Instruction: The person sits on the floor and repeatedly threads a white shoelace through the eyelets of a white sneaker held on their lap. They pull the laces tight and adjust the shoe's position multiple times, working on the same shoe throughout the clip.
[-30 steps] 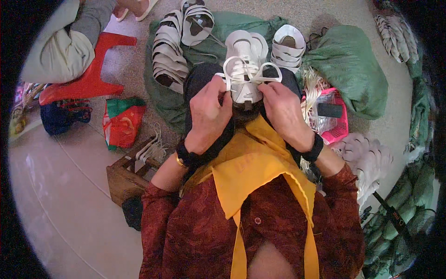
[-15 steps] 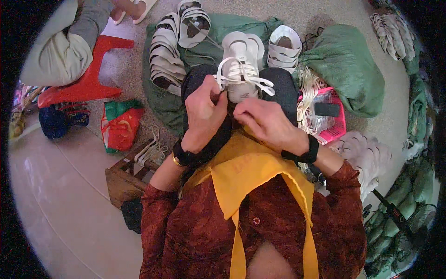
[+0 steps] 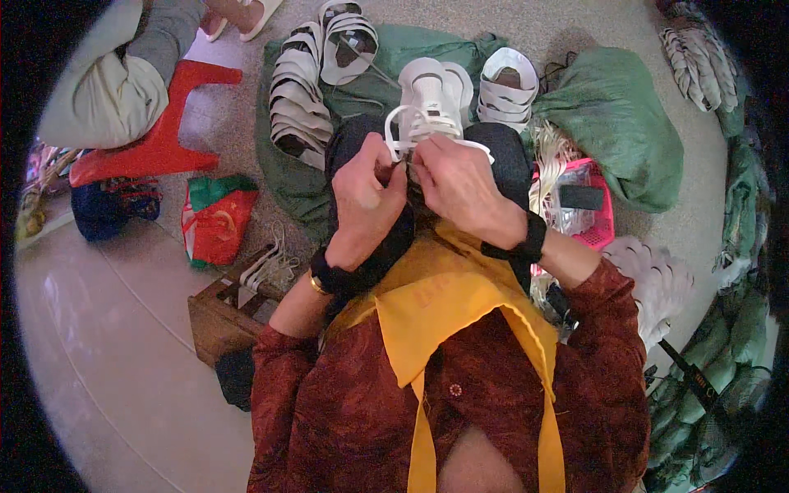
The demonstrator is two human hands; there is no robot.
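Note:
Between my knees lies a pale grey and white shoe upper [image 3: 437, 97], its tongue end away from me. White shoelace [image 3: 394, 123] crosses its front, with a loop rising on the left and a loose end to the right. My left hand [image 3: 367, 197] is closed at the upper's left edge, thumb and forefinger pinching the lace. Beside it, my right hand [image 3: 467, 185] bends over the near part of the upper, its fingertips pinched close to the left ones. Whatever those right fingertips hold is hidden by the hand.
Stacked shoe uppers [image 3: 300, 99] and another stack [image 3: 508, 86] stand on green sheeting [image 3: 403, 45]. Right of my knee, a pink basket [image 3: 606, 209] sits by bundled laces [image 3: 549, 156] and a green sack [image 3: 629, 123]. A wooden box [image 3: 218, 316], red stool [image 3: 168, 135] and seated person are left.
My right hand has moved left and a little up, bringing its fingertips in against the left hand's. The left hand stays pinched at the lace.

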